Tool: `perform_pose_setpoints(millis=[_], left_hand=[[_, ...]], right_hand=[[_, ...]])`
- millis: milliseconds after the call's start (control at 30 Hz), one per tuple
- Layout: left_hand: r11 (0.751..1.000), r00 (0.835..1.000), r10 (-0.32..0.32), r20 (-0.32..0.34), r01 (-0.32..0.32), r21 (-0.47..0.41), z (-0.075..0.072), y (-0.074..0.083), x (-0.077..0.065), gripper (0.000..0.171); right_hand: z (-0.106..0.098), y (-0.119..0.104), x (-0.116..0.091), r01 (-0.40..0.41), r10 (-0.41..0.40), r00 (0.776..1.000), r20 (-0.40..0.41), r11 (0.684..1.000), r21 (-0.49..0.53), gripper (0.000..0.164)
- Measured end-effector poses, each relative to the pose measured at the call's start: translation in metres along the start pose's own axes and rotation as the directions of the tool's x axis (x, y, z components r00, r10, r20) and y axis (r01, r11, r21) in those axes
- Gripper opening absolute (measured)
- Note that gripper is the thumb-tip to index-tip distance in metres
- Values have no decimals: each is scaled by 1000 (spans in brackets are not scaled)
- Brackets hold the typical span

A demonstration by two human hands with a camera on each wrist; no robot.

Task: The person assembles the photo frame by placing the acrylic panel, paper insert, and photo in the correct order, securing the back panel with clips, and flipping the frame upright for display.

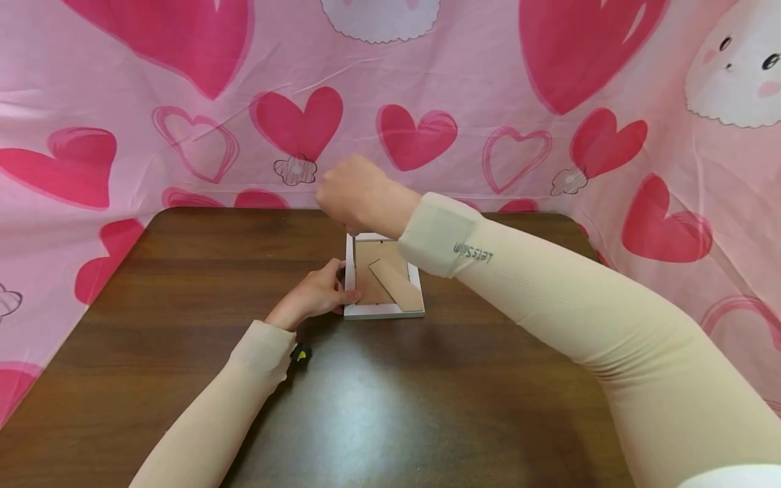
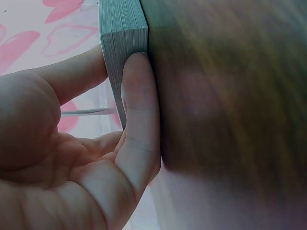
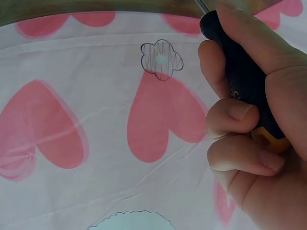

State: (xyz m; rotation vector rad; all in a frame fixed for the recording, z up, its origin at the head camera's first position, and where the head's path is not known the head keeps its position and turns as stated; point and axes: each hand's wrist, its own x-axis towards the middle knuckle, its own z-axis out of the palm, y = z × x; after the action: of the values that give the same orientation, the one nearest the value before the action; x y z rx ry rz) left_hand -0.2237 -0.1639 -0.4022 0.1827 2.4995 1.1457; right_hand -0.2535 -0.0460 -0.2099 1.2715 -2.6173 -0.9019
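A white picture frame point(image 1: 384, 312) lies back side up on the table, its brown backing board point(image 1: 373, 252) and slanted stand leg point(image 1: 396, 285) showing. My left hand point(image 1: 317, 291) grips the frame's left side, thumb over the border near the lower corner. In the left wrist view, fingers point(image 2: 139, 96) press against the frame's edge point(image 2: 124, 45). Above the frame's far left corner, my right hand point(image 1: 356, 193) is wrapped around a screwdriver point(image 3: 247, 79) with a dark blue and yellow handle. Its metal shaft points down towards the frame; the tip's exact contact is hidden.
The brown wooden table point(image 1: 488, 379) extends around the frame. A small black and yellow-green object point(image 1: 301, 353) sits beside the left wrist, partly hidden by the sleeve. Pink heart-patterned cloth point(image 1: 476, 74) hangs behind the table and along its sides.
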Motion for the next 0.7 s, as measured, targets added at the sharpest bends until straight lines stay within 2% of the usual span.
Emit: perform_pose_setpoints(millis=[200,367,467,700], left_hand=[[1000,1000,2,-5,-2,8,0,0,0,76],[999,1000,3,-4,-3,37,0,-1,0,77],[999,1000,11,-2,-11,40,0,-2,0,72],[998,999,40,30,-39,-57,4,-2,4,69]], right_hand=[[-5,-10,6,-15,17,999,33,999,-50,12],[-15,-27,16,-51,54,997,48,996,-66,29],[-21,-36,22,-55,61,996,69,995,-88,30],[-29,-46,33,-62,79,984,159,992,-107,30]])
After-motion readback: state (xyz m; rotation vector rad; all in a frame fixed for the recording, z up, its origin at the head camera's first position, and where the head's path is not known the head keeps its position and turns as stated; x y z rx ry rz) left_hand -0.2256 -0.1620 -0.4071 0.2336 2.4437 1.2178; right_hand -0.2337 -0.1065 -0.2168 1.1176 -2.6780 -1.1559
